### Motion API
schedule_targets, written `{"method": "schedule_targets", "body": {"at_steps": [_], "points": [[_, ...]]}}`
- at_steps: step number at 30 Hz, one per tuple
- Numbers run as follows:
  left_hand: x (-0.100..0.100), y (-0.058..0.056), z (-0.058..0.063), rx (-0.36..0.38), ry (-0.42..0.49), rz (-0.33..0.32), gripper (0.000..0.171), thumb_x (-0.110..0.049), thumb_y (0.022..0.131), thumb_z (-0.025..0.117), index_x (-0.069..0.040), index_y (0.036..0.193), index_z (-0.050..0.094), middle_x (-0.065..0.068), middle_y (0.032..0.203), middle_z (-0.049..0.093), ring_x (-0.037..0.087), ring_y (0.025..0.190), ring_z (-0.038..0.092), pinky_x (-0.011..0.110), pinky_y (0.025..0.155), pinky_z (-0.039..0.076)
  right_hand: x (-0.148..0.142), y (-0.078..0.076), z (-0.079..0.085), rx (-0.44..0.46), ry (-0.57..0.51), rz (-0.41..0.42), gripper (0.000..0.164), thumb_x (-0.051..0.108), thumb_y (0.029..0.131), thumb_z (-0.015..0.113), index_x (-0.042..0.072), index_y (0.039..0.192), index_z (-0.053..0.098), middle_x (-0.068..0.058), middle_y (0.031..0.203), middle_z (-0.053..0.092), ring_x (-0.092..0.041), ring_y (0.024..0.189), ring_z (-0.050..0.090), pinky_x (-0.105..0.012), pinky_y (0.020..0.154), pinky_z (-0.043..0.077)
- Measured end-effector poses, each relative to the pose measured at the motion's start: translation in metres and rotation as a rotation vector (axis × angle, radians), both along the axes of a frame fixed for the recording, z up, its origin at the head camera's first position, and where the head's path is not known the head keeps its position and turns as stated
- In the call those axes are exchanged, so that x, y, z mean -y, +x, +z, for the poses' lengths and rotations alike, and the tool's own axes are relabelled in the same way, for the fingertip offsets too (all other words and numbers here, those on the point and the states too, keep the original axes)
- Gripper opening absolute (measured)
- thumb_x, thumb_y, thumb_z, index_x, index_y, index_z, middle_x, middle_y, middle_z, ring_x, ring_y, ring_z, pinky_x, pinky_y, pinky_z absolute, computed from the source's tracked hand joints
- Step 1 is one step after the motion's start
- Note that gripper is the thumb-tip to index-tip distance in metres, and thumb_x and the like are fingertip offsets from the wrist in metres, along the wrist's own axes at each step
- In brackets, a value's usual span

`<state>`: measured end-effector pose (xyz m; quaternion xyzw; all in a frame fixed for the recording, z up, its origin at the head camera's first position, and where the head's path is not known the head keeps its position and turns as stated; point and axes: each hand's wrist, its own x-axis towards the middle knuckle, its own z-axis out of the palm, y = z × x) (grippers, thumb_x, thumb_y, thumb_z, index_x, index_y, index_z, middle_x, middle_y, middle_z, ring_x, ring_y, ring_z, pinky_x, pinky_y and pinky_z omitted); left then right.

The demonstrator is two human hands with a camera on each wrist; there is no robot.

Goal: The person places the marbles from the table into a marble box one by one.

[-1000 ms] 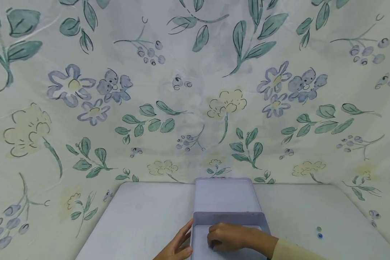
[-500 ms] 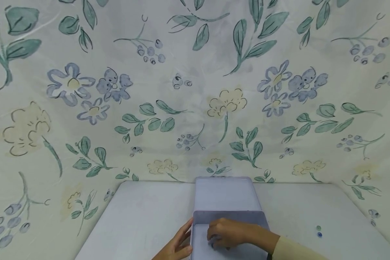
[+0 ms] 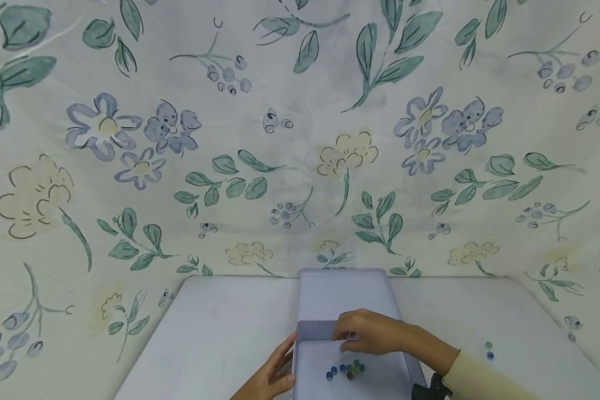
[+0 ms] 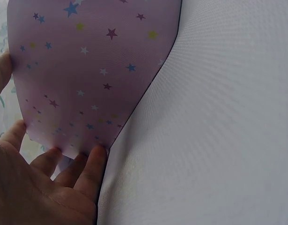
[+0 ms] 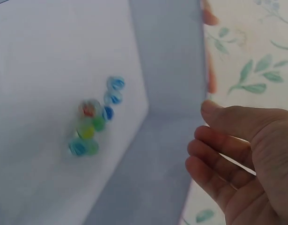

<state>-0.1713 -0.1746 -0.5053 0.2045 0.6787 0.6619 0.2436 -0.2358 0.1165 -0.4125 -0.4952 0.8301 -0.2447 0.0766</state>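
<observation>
A pale lilac box stands open on the table, its lid laid back behind it. Several glass marbles, blue, green and reddish-brown, lie in a loose group on its floor. In the right wrist view these marbles sit near a corner. My left hand rests against the box's left side, its fingertips on the star-printed outer wall in the left wrist view. My right hand hovers over the box's back wall, fingers loosely bent with nothing between them.
To the right of the box, a green marble and a blue marble lie on the white table. A floral cloth hangs behind and around the table. Something black sits at the right wrist.
My right hand has let go of the marbles and risen back and right, uncovering the group on the box floor. The left hand stays at the box's side.
</observation>
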Motion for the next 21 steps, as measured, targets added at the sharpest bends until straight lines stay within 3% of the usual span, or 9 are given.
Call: {"method": "schedule_targets", "body": {"at_steps": [9,16,21], "points": [[0.002,-0.001,0.001,-0.041,-0.028,-0.012,0.074,-0.03,0.105,0.047,-0.019,0.163,0.003,0.027,0.165,-0.011,0.065,0.144,-0.004,0.084,0.102,0.023,-0.044,0.006,0.014,0.04,-0.045,-0.12,0.017,0.013,0.091,0.072,0.008,0.107,0.074,-0.001,0.102,0.073,0.001,0.094,0.067,-0.015,0.08,0.056],[0.001,-0.002,0.0,-0.034,-0.029,-0.012,0.074,-0.03,0.105,0.047,-0.02,0.163,0.002,0.026,0.164,-0.013,0.065,0.144,-0.005,0.084,0.101,0.024,-0.086,0.014,0.02,-0.035,-0.132,-0.186,0.013,0.015,0.092,0.071,0.012,0.105,0.073,0.002,0.099,0.073,0.0,0.09,0.066,-0.02,0.072,0.057],[0.001,-0.002,0.0,-0.05,-0.032,-0.024,0.074,-0.029,0.105,0.047,-0.019,0.162,0.001,0.029,0.164,-0.014,0.065,0.144,-0.004,0.083,0.102,0.024,-0.11,0.018,0.021,-0.084,-0.188,-0.213,0.016,0.008,0.089,0.074,0.012,0.104,0.073,0.003,0.095,0.073,0.002,0.087,0.065,-0.02,0.07,0.057]]}}
